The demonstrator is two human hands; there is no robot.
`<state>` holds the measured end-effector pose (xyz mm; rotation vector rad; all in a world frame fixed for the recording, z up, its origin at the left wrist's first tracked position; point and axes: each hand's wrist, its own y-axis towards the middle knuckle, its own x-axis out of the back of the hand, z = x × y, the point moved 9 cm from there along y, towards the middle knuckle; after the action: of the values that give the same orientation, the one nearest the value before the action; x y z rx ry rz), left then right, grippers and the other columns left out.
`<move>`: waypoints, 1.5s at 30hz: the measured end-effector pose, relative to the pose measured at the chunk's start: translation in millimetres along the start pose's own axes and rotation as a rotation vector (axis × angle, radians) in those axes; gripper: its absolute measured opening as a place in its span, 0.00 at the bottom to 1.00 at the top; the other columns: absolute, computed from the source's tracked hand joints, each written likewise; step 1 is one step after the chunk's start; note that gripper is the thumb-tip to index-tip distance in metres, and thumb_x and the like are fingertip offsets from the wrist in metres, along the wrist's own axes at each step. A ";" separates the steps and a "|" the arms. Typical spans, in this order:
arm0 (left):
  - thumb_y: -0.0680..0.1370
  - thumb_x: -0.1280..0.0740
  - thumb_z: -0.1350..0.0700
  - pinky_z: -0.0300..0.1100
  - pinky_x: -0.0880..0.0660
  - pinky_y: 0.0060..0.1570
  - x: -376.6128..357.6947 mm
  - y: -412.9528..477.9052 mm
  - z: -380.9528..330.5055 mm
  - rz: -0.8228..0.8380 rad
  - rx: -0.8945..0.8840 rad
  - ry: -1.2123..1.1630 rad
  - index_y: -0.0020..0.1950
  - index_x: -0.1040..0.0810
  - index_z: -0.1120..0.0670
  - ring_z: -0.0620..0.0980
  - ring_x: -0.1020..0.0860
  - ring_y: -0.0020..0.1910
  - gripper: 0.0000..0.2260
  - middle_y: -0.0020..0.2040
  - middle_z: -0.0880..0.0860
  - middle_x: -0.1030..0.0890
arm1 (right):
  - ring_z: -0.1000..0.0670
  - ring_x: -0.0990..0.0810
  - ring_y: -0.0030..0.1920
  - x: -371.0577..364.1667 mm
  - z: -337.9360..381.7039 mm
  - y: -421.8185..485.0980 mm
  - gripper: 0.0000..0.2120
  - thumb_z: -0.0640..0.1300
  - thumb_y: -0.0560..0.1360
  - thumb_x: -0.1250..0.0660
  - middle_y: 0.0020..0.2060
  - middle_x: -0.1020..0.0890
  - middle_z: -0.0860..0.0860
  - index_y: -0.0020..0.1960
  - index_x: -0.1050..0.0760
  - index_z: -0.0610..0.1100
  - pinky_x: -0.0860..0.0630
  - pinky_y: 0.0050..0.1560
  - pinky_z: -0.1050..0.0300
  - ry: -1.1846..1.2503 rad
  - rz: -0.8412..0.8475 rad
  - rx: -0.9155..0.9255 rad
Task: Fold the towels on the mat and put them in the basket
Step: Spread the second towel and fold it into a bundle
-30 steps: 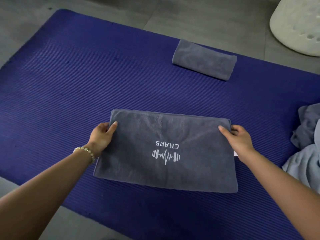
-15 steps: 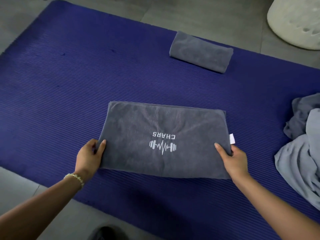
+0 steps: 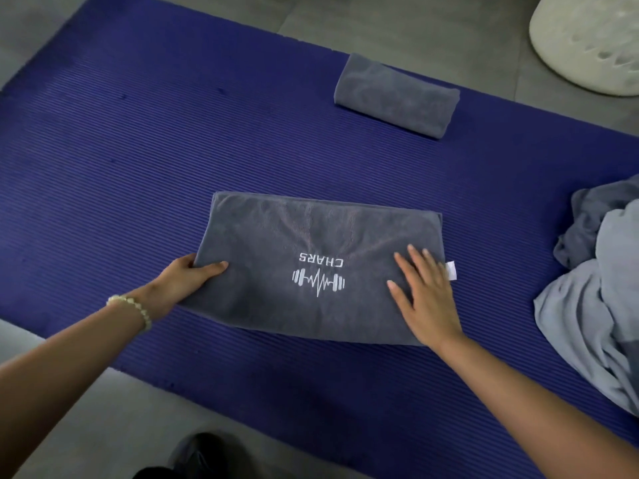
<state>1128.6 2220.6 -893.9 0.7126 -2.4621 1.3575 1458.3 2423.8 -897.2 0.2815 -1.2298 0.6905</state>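
Observation:
A dark grey towel (image 3: 311, 243) with a white CHARS logo lies folded in a rectangle on the blue mat (image 3: 138, 160). My left hand (image 3: 183, 281) grips its left edge, thumb on top and fingers underneath. On the towel's right end my right hand (image 3: 423, 292) rests flat with straight, spread fingers, beside a small white label. A second grey towel (image 3: 396, 95), folded small, lies at the mat's far edge. The white basket (image 3: 587, 43) stands on the floor at the top right, partly cut off.
A heap of unfolded grey and light grey towels (image 3: 601, 288) lies on the mat's right side. Grey floor tiles surround the mat. A dark shoe (image 3: 204, 454) shows at the bottom edge.
My right hand has let go of the towel's right edge and now lies flat on top of it. My left hand still holds the left edge. The view shifted slightly.

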 end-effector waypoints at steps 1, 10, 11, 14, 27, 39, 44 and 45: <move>0.74 0.30 0.47 0.45 0.27 0.56 -3.2 -4.8 -12.8 0.065 -0.024 -0.031 0.60 0.25 0.51 0.49 0.21 0.51 0.17 0.53 0.49 0.19 | 0.53 0.60 0.77 -8.9 -0.5 2.2 0.34 0.66 0.76 0.61 0.78 0.52 0.53 0.78 0.48 0.51 0.63 0.76 0.51 -0.011 0.052 0.000; 0.76 0.30 0.49 0.41 0.23 0.52 -113.7 -63.1 -122.8 0.437 -0.387 -0.122 0.71 0.40 0.35 0.43 0.21 0.54 0.28 0.55 0.43 0.19 | 0.52 0.43 0.75 4.4 -5.7 3.8 0.31 0.63 0.78 0.58 0.73 0.36 0.55 0.72 0.33 0.50 0.55 0.75 0.57 0.188 -0.075 -0.053; 0.77 0.33 0.49 0.40 0.22 0.48 -126.3 -70.8 -131.9 0.464 -0.423 -0.137 0.69 0.38 0.35 0.45 0.19 0.49 0.25 0.48 0.46 0.18 | 0.52 0.32 0.68 14.2 -9.1 2.9 0.30 0.61 0.79 0.56 0.66 0.27 0.54 0.65 0.24 0.48 0.46 0.73 0.56 0.314 -0.132 -0.101; 0.80 0.39 0.49 0.44 0.23 0.53 -135.7 -75.5 -148.9 0.317 -0.625 -0.106 0.68 0.30 0.41 0.46 0.20 0.47 0.16 0.44 0.49 0.20 | 0.54 0.21 0.47 7.9 -21.3 2.5 0.27 0.59 0.82 0.52 0.47 0.17 0.54 0.48 0.18 0.47 0.28 0.52 0.60 0.789 -0.022 -0.353; 0.72 0.70 0.30 0.45 0.62 0.74 -177.3 -33.0 -92.0 -0.119 -0.833 0.815 0.76 0.60 0.48 0.47 0.62 0.76 0.37 0.76 0.46 0.59 | 0.55 0.28 0.34 16.0 17.5 21.2 0.09 0.50 0.80 0.40 0.34 0.26 0.54 0.48 0.32 0.44 0.33 0.35 0.60 0.693 -0.113 -0.417; 0.79 0.53 0.40 0.51 0.50 0.73 -244.9 -57.2 -113.8 -0.034 -1.002 1.043 0.78 0.44 0.53 0.54 0.39 0.75 0.30 0.77 0.55 0.40 | 0.49 0.27 0.31 23.8 -59.6 -22.2 0.10 0.50 0.81 0.43 0.31 0.25 0.50 0.46 0.33 0.43 0.29 0.33 0.50 0.591 -0.284 -0.498; 0.81 0.56 0.39 0.46 0.64 0.75 -219.2 -11.9 -155.7 -0.123 -0.831 0.972 0.79 0.59 0.52 0.48 0.60 0.77 0.30 0.79 0.48 0.57 | 0.43 0.23 0.34 23.2 -66.0 -20.3 0.11 0.51 0.81 0.41 0.33 0.21 0.45 0.44 0.32 0.45 0.27 0.34 0.51 0.640 -0.278 -0.507; 0.81 0.54 0.40 0.47 0.63 0.75 -215.3 -3.3 -164.2 -0.116 -0.797 0.971 0.79 0.59 0.52 0.47 0.60 0.77 0.30 0.79 0.47 0.57 | 0.43 0.23 0.34 22.3 -66.9 -20.1 0.11 0.51 0.81 0.41 0.33 0.22 0.45 0.44 0.31 0.45 0.27 0.35 0.51 0.662 -0.279 -0.511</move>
<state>1309.8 2421.7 -895.4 -0.0302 -1.8244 0.3840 1525.8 2452.6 -895.4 -0.1933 -0.6730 0.1770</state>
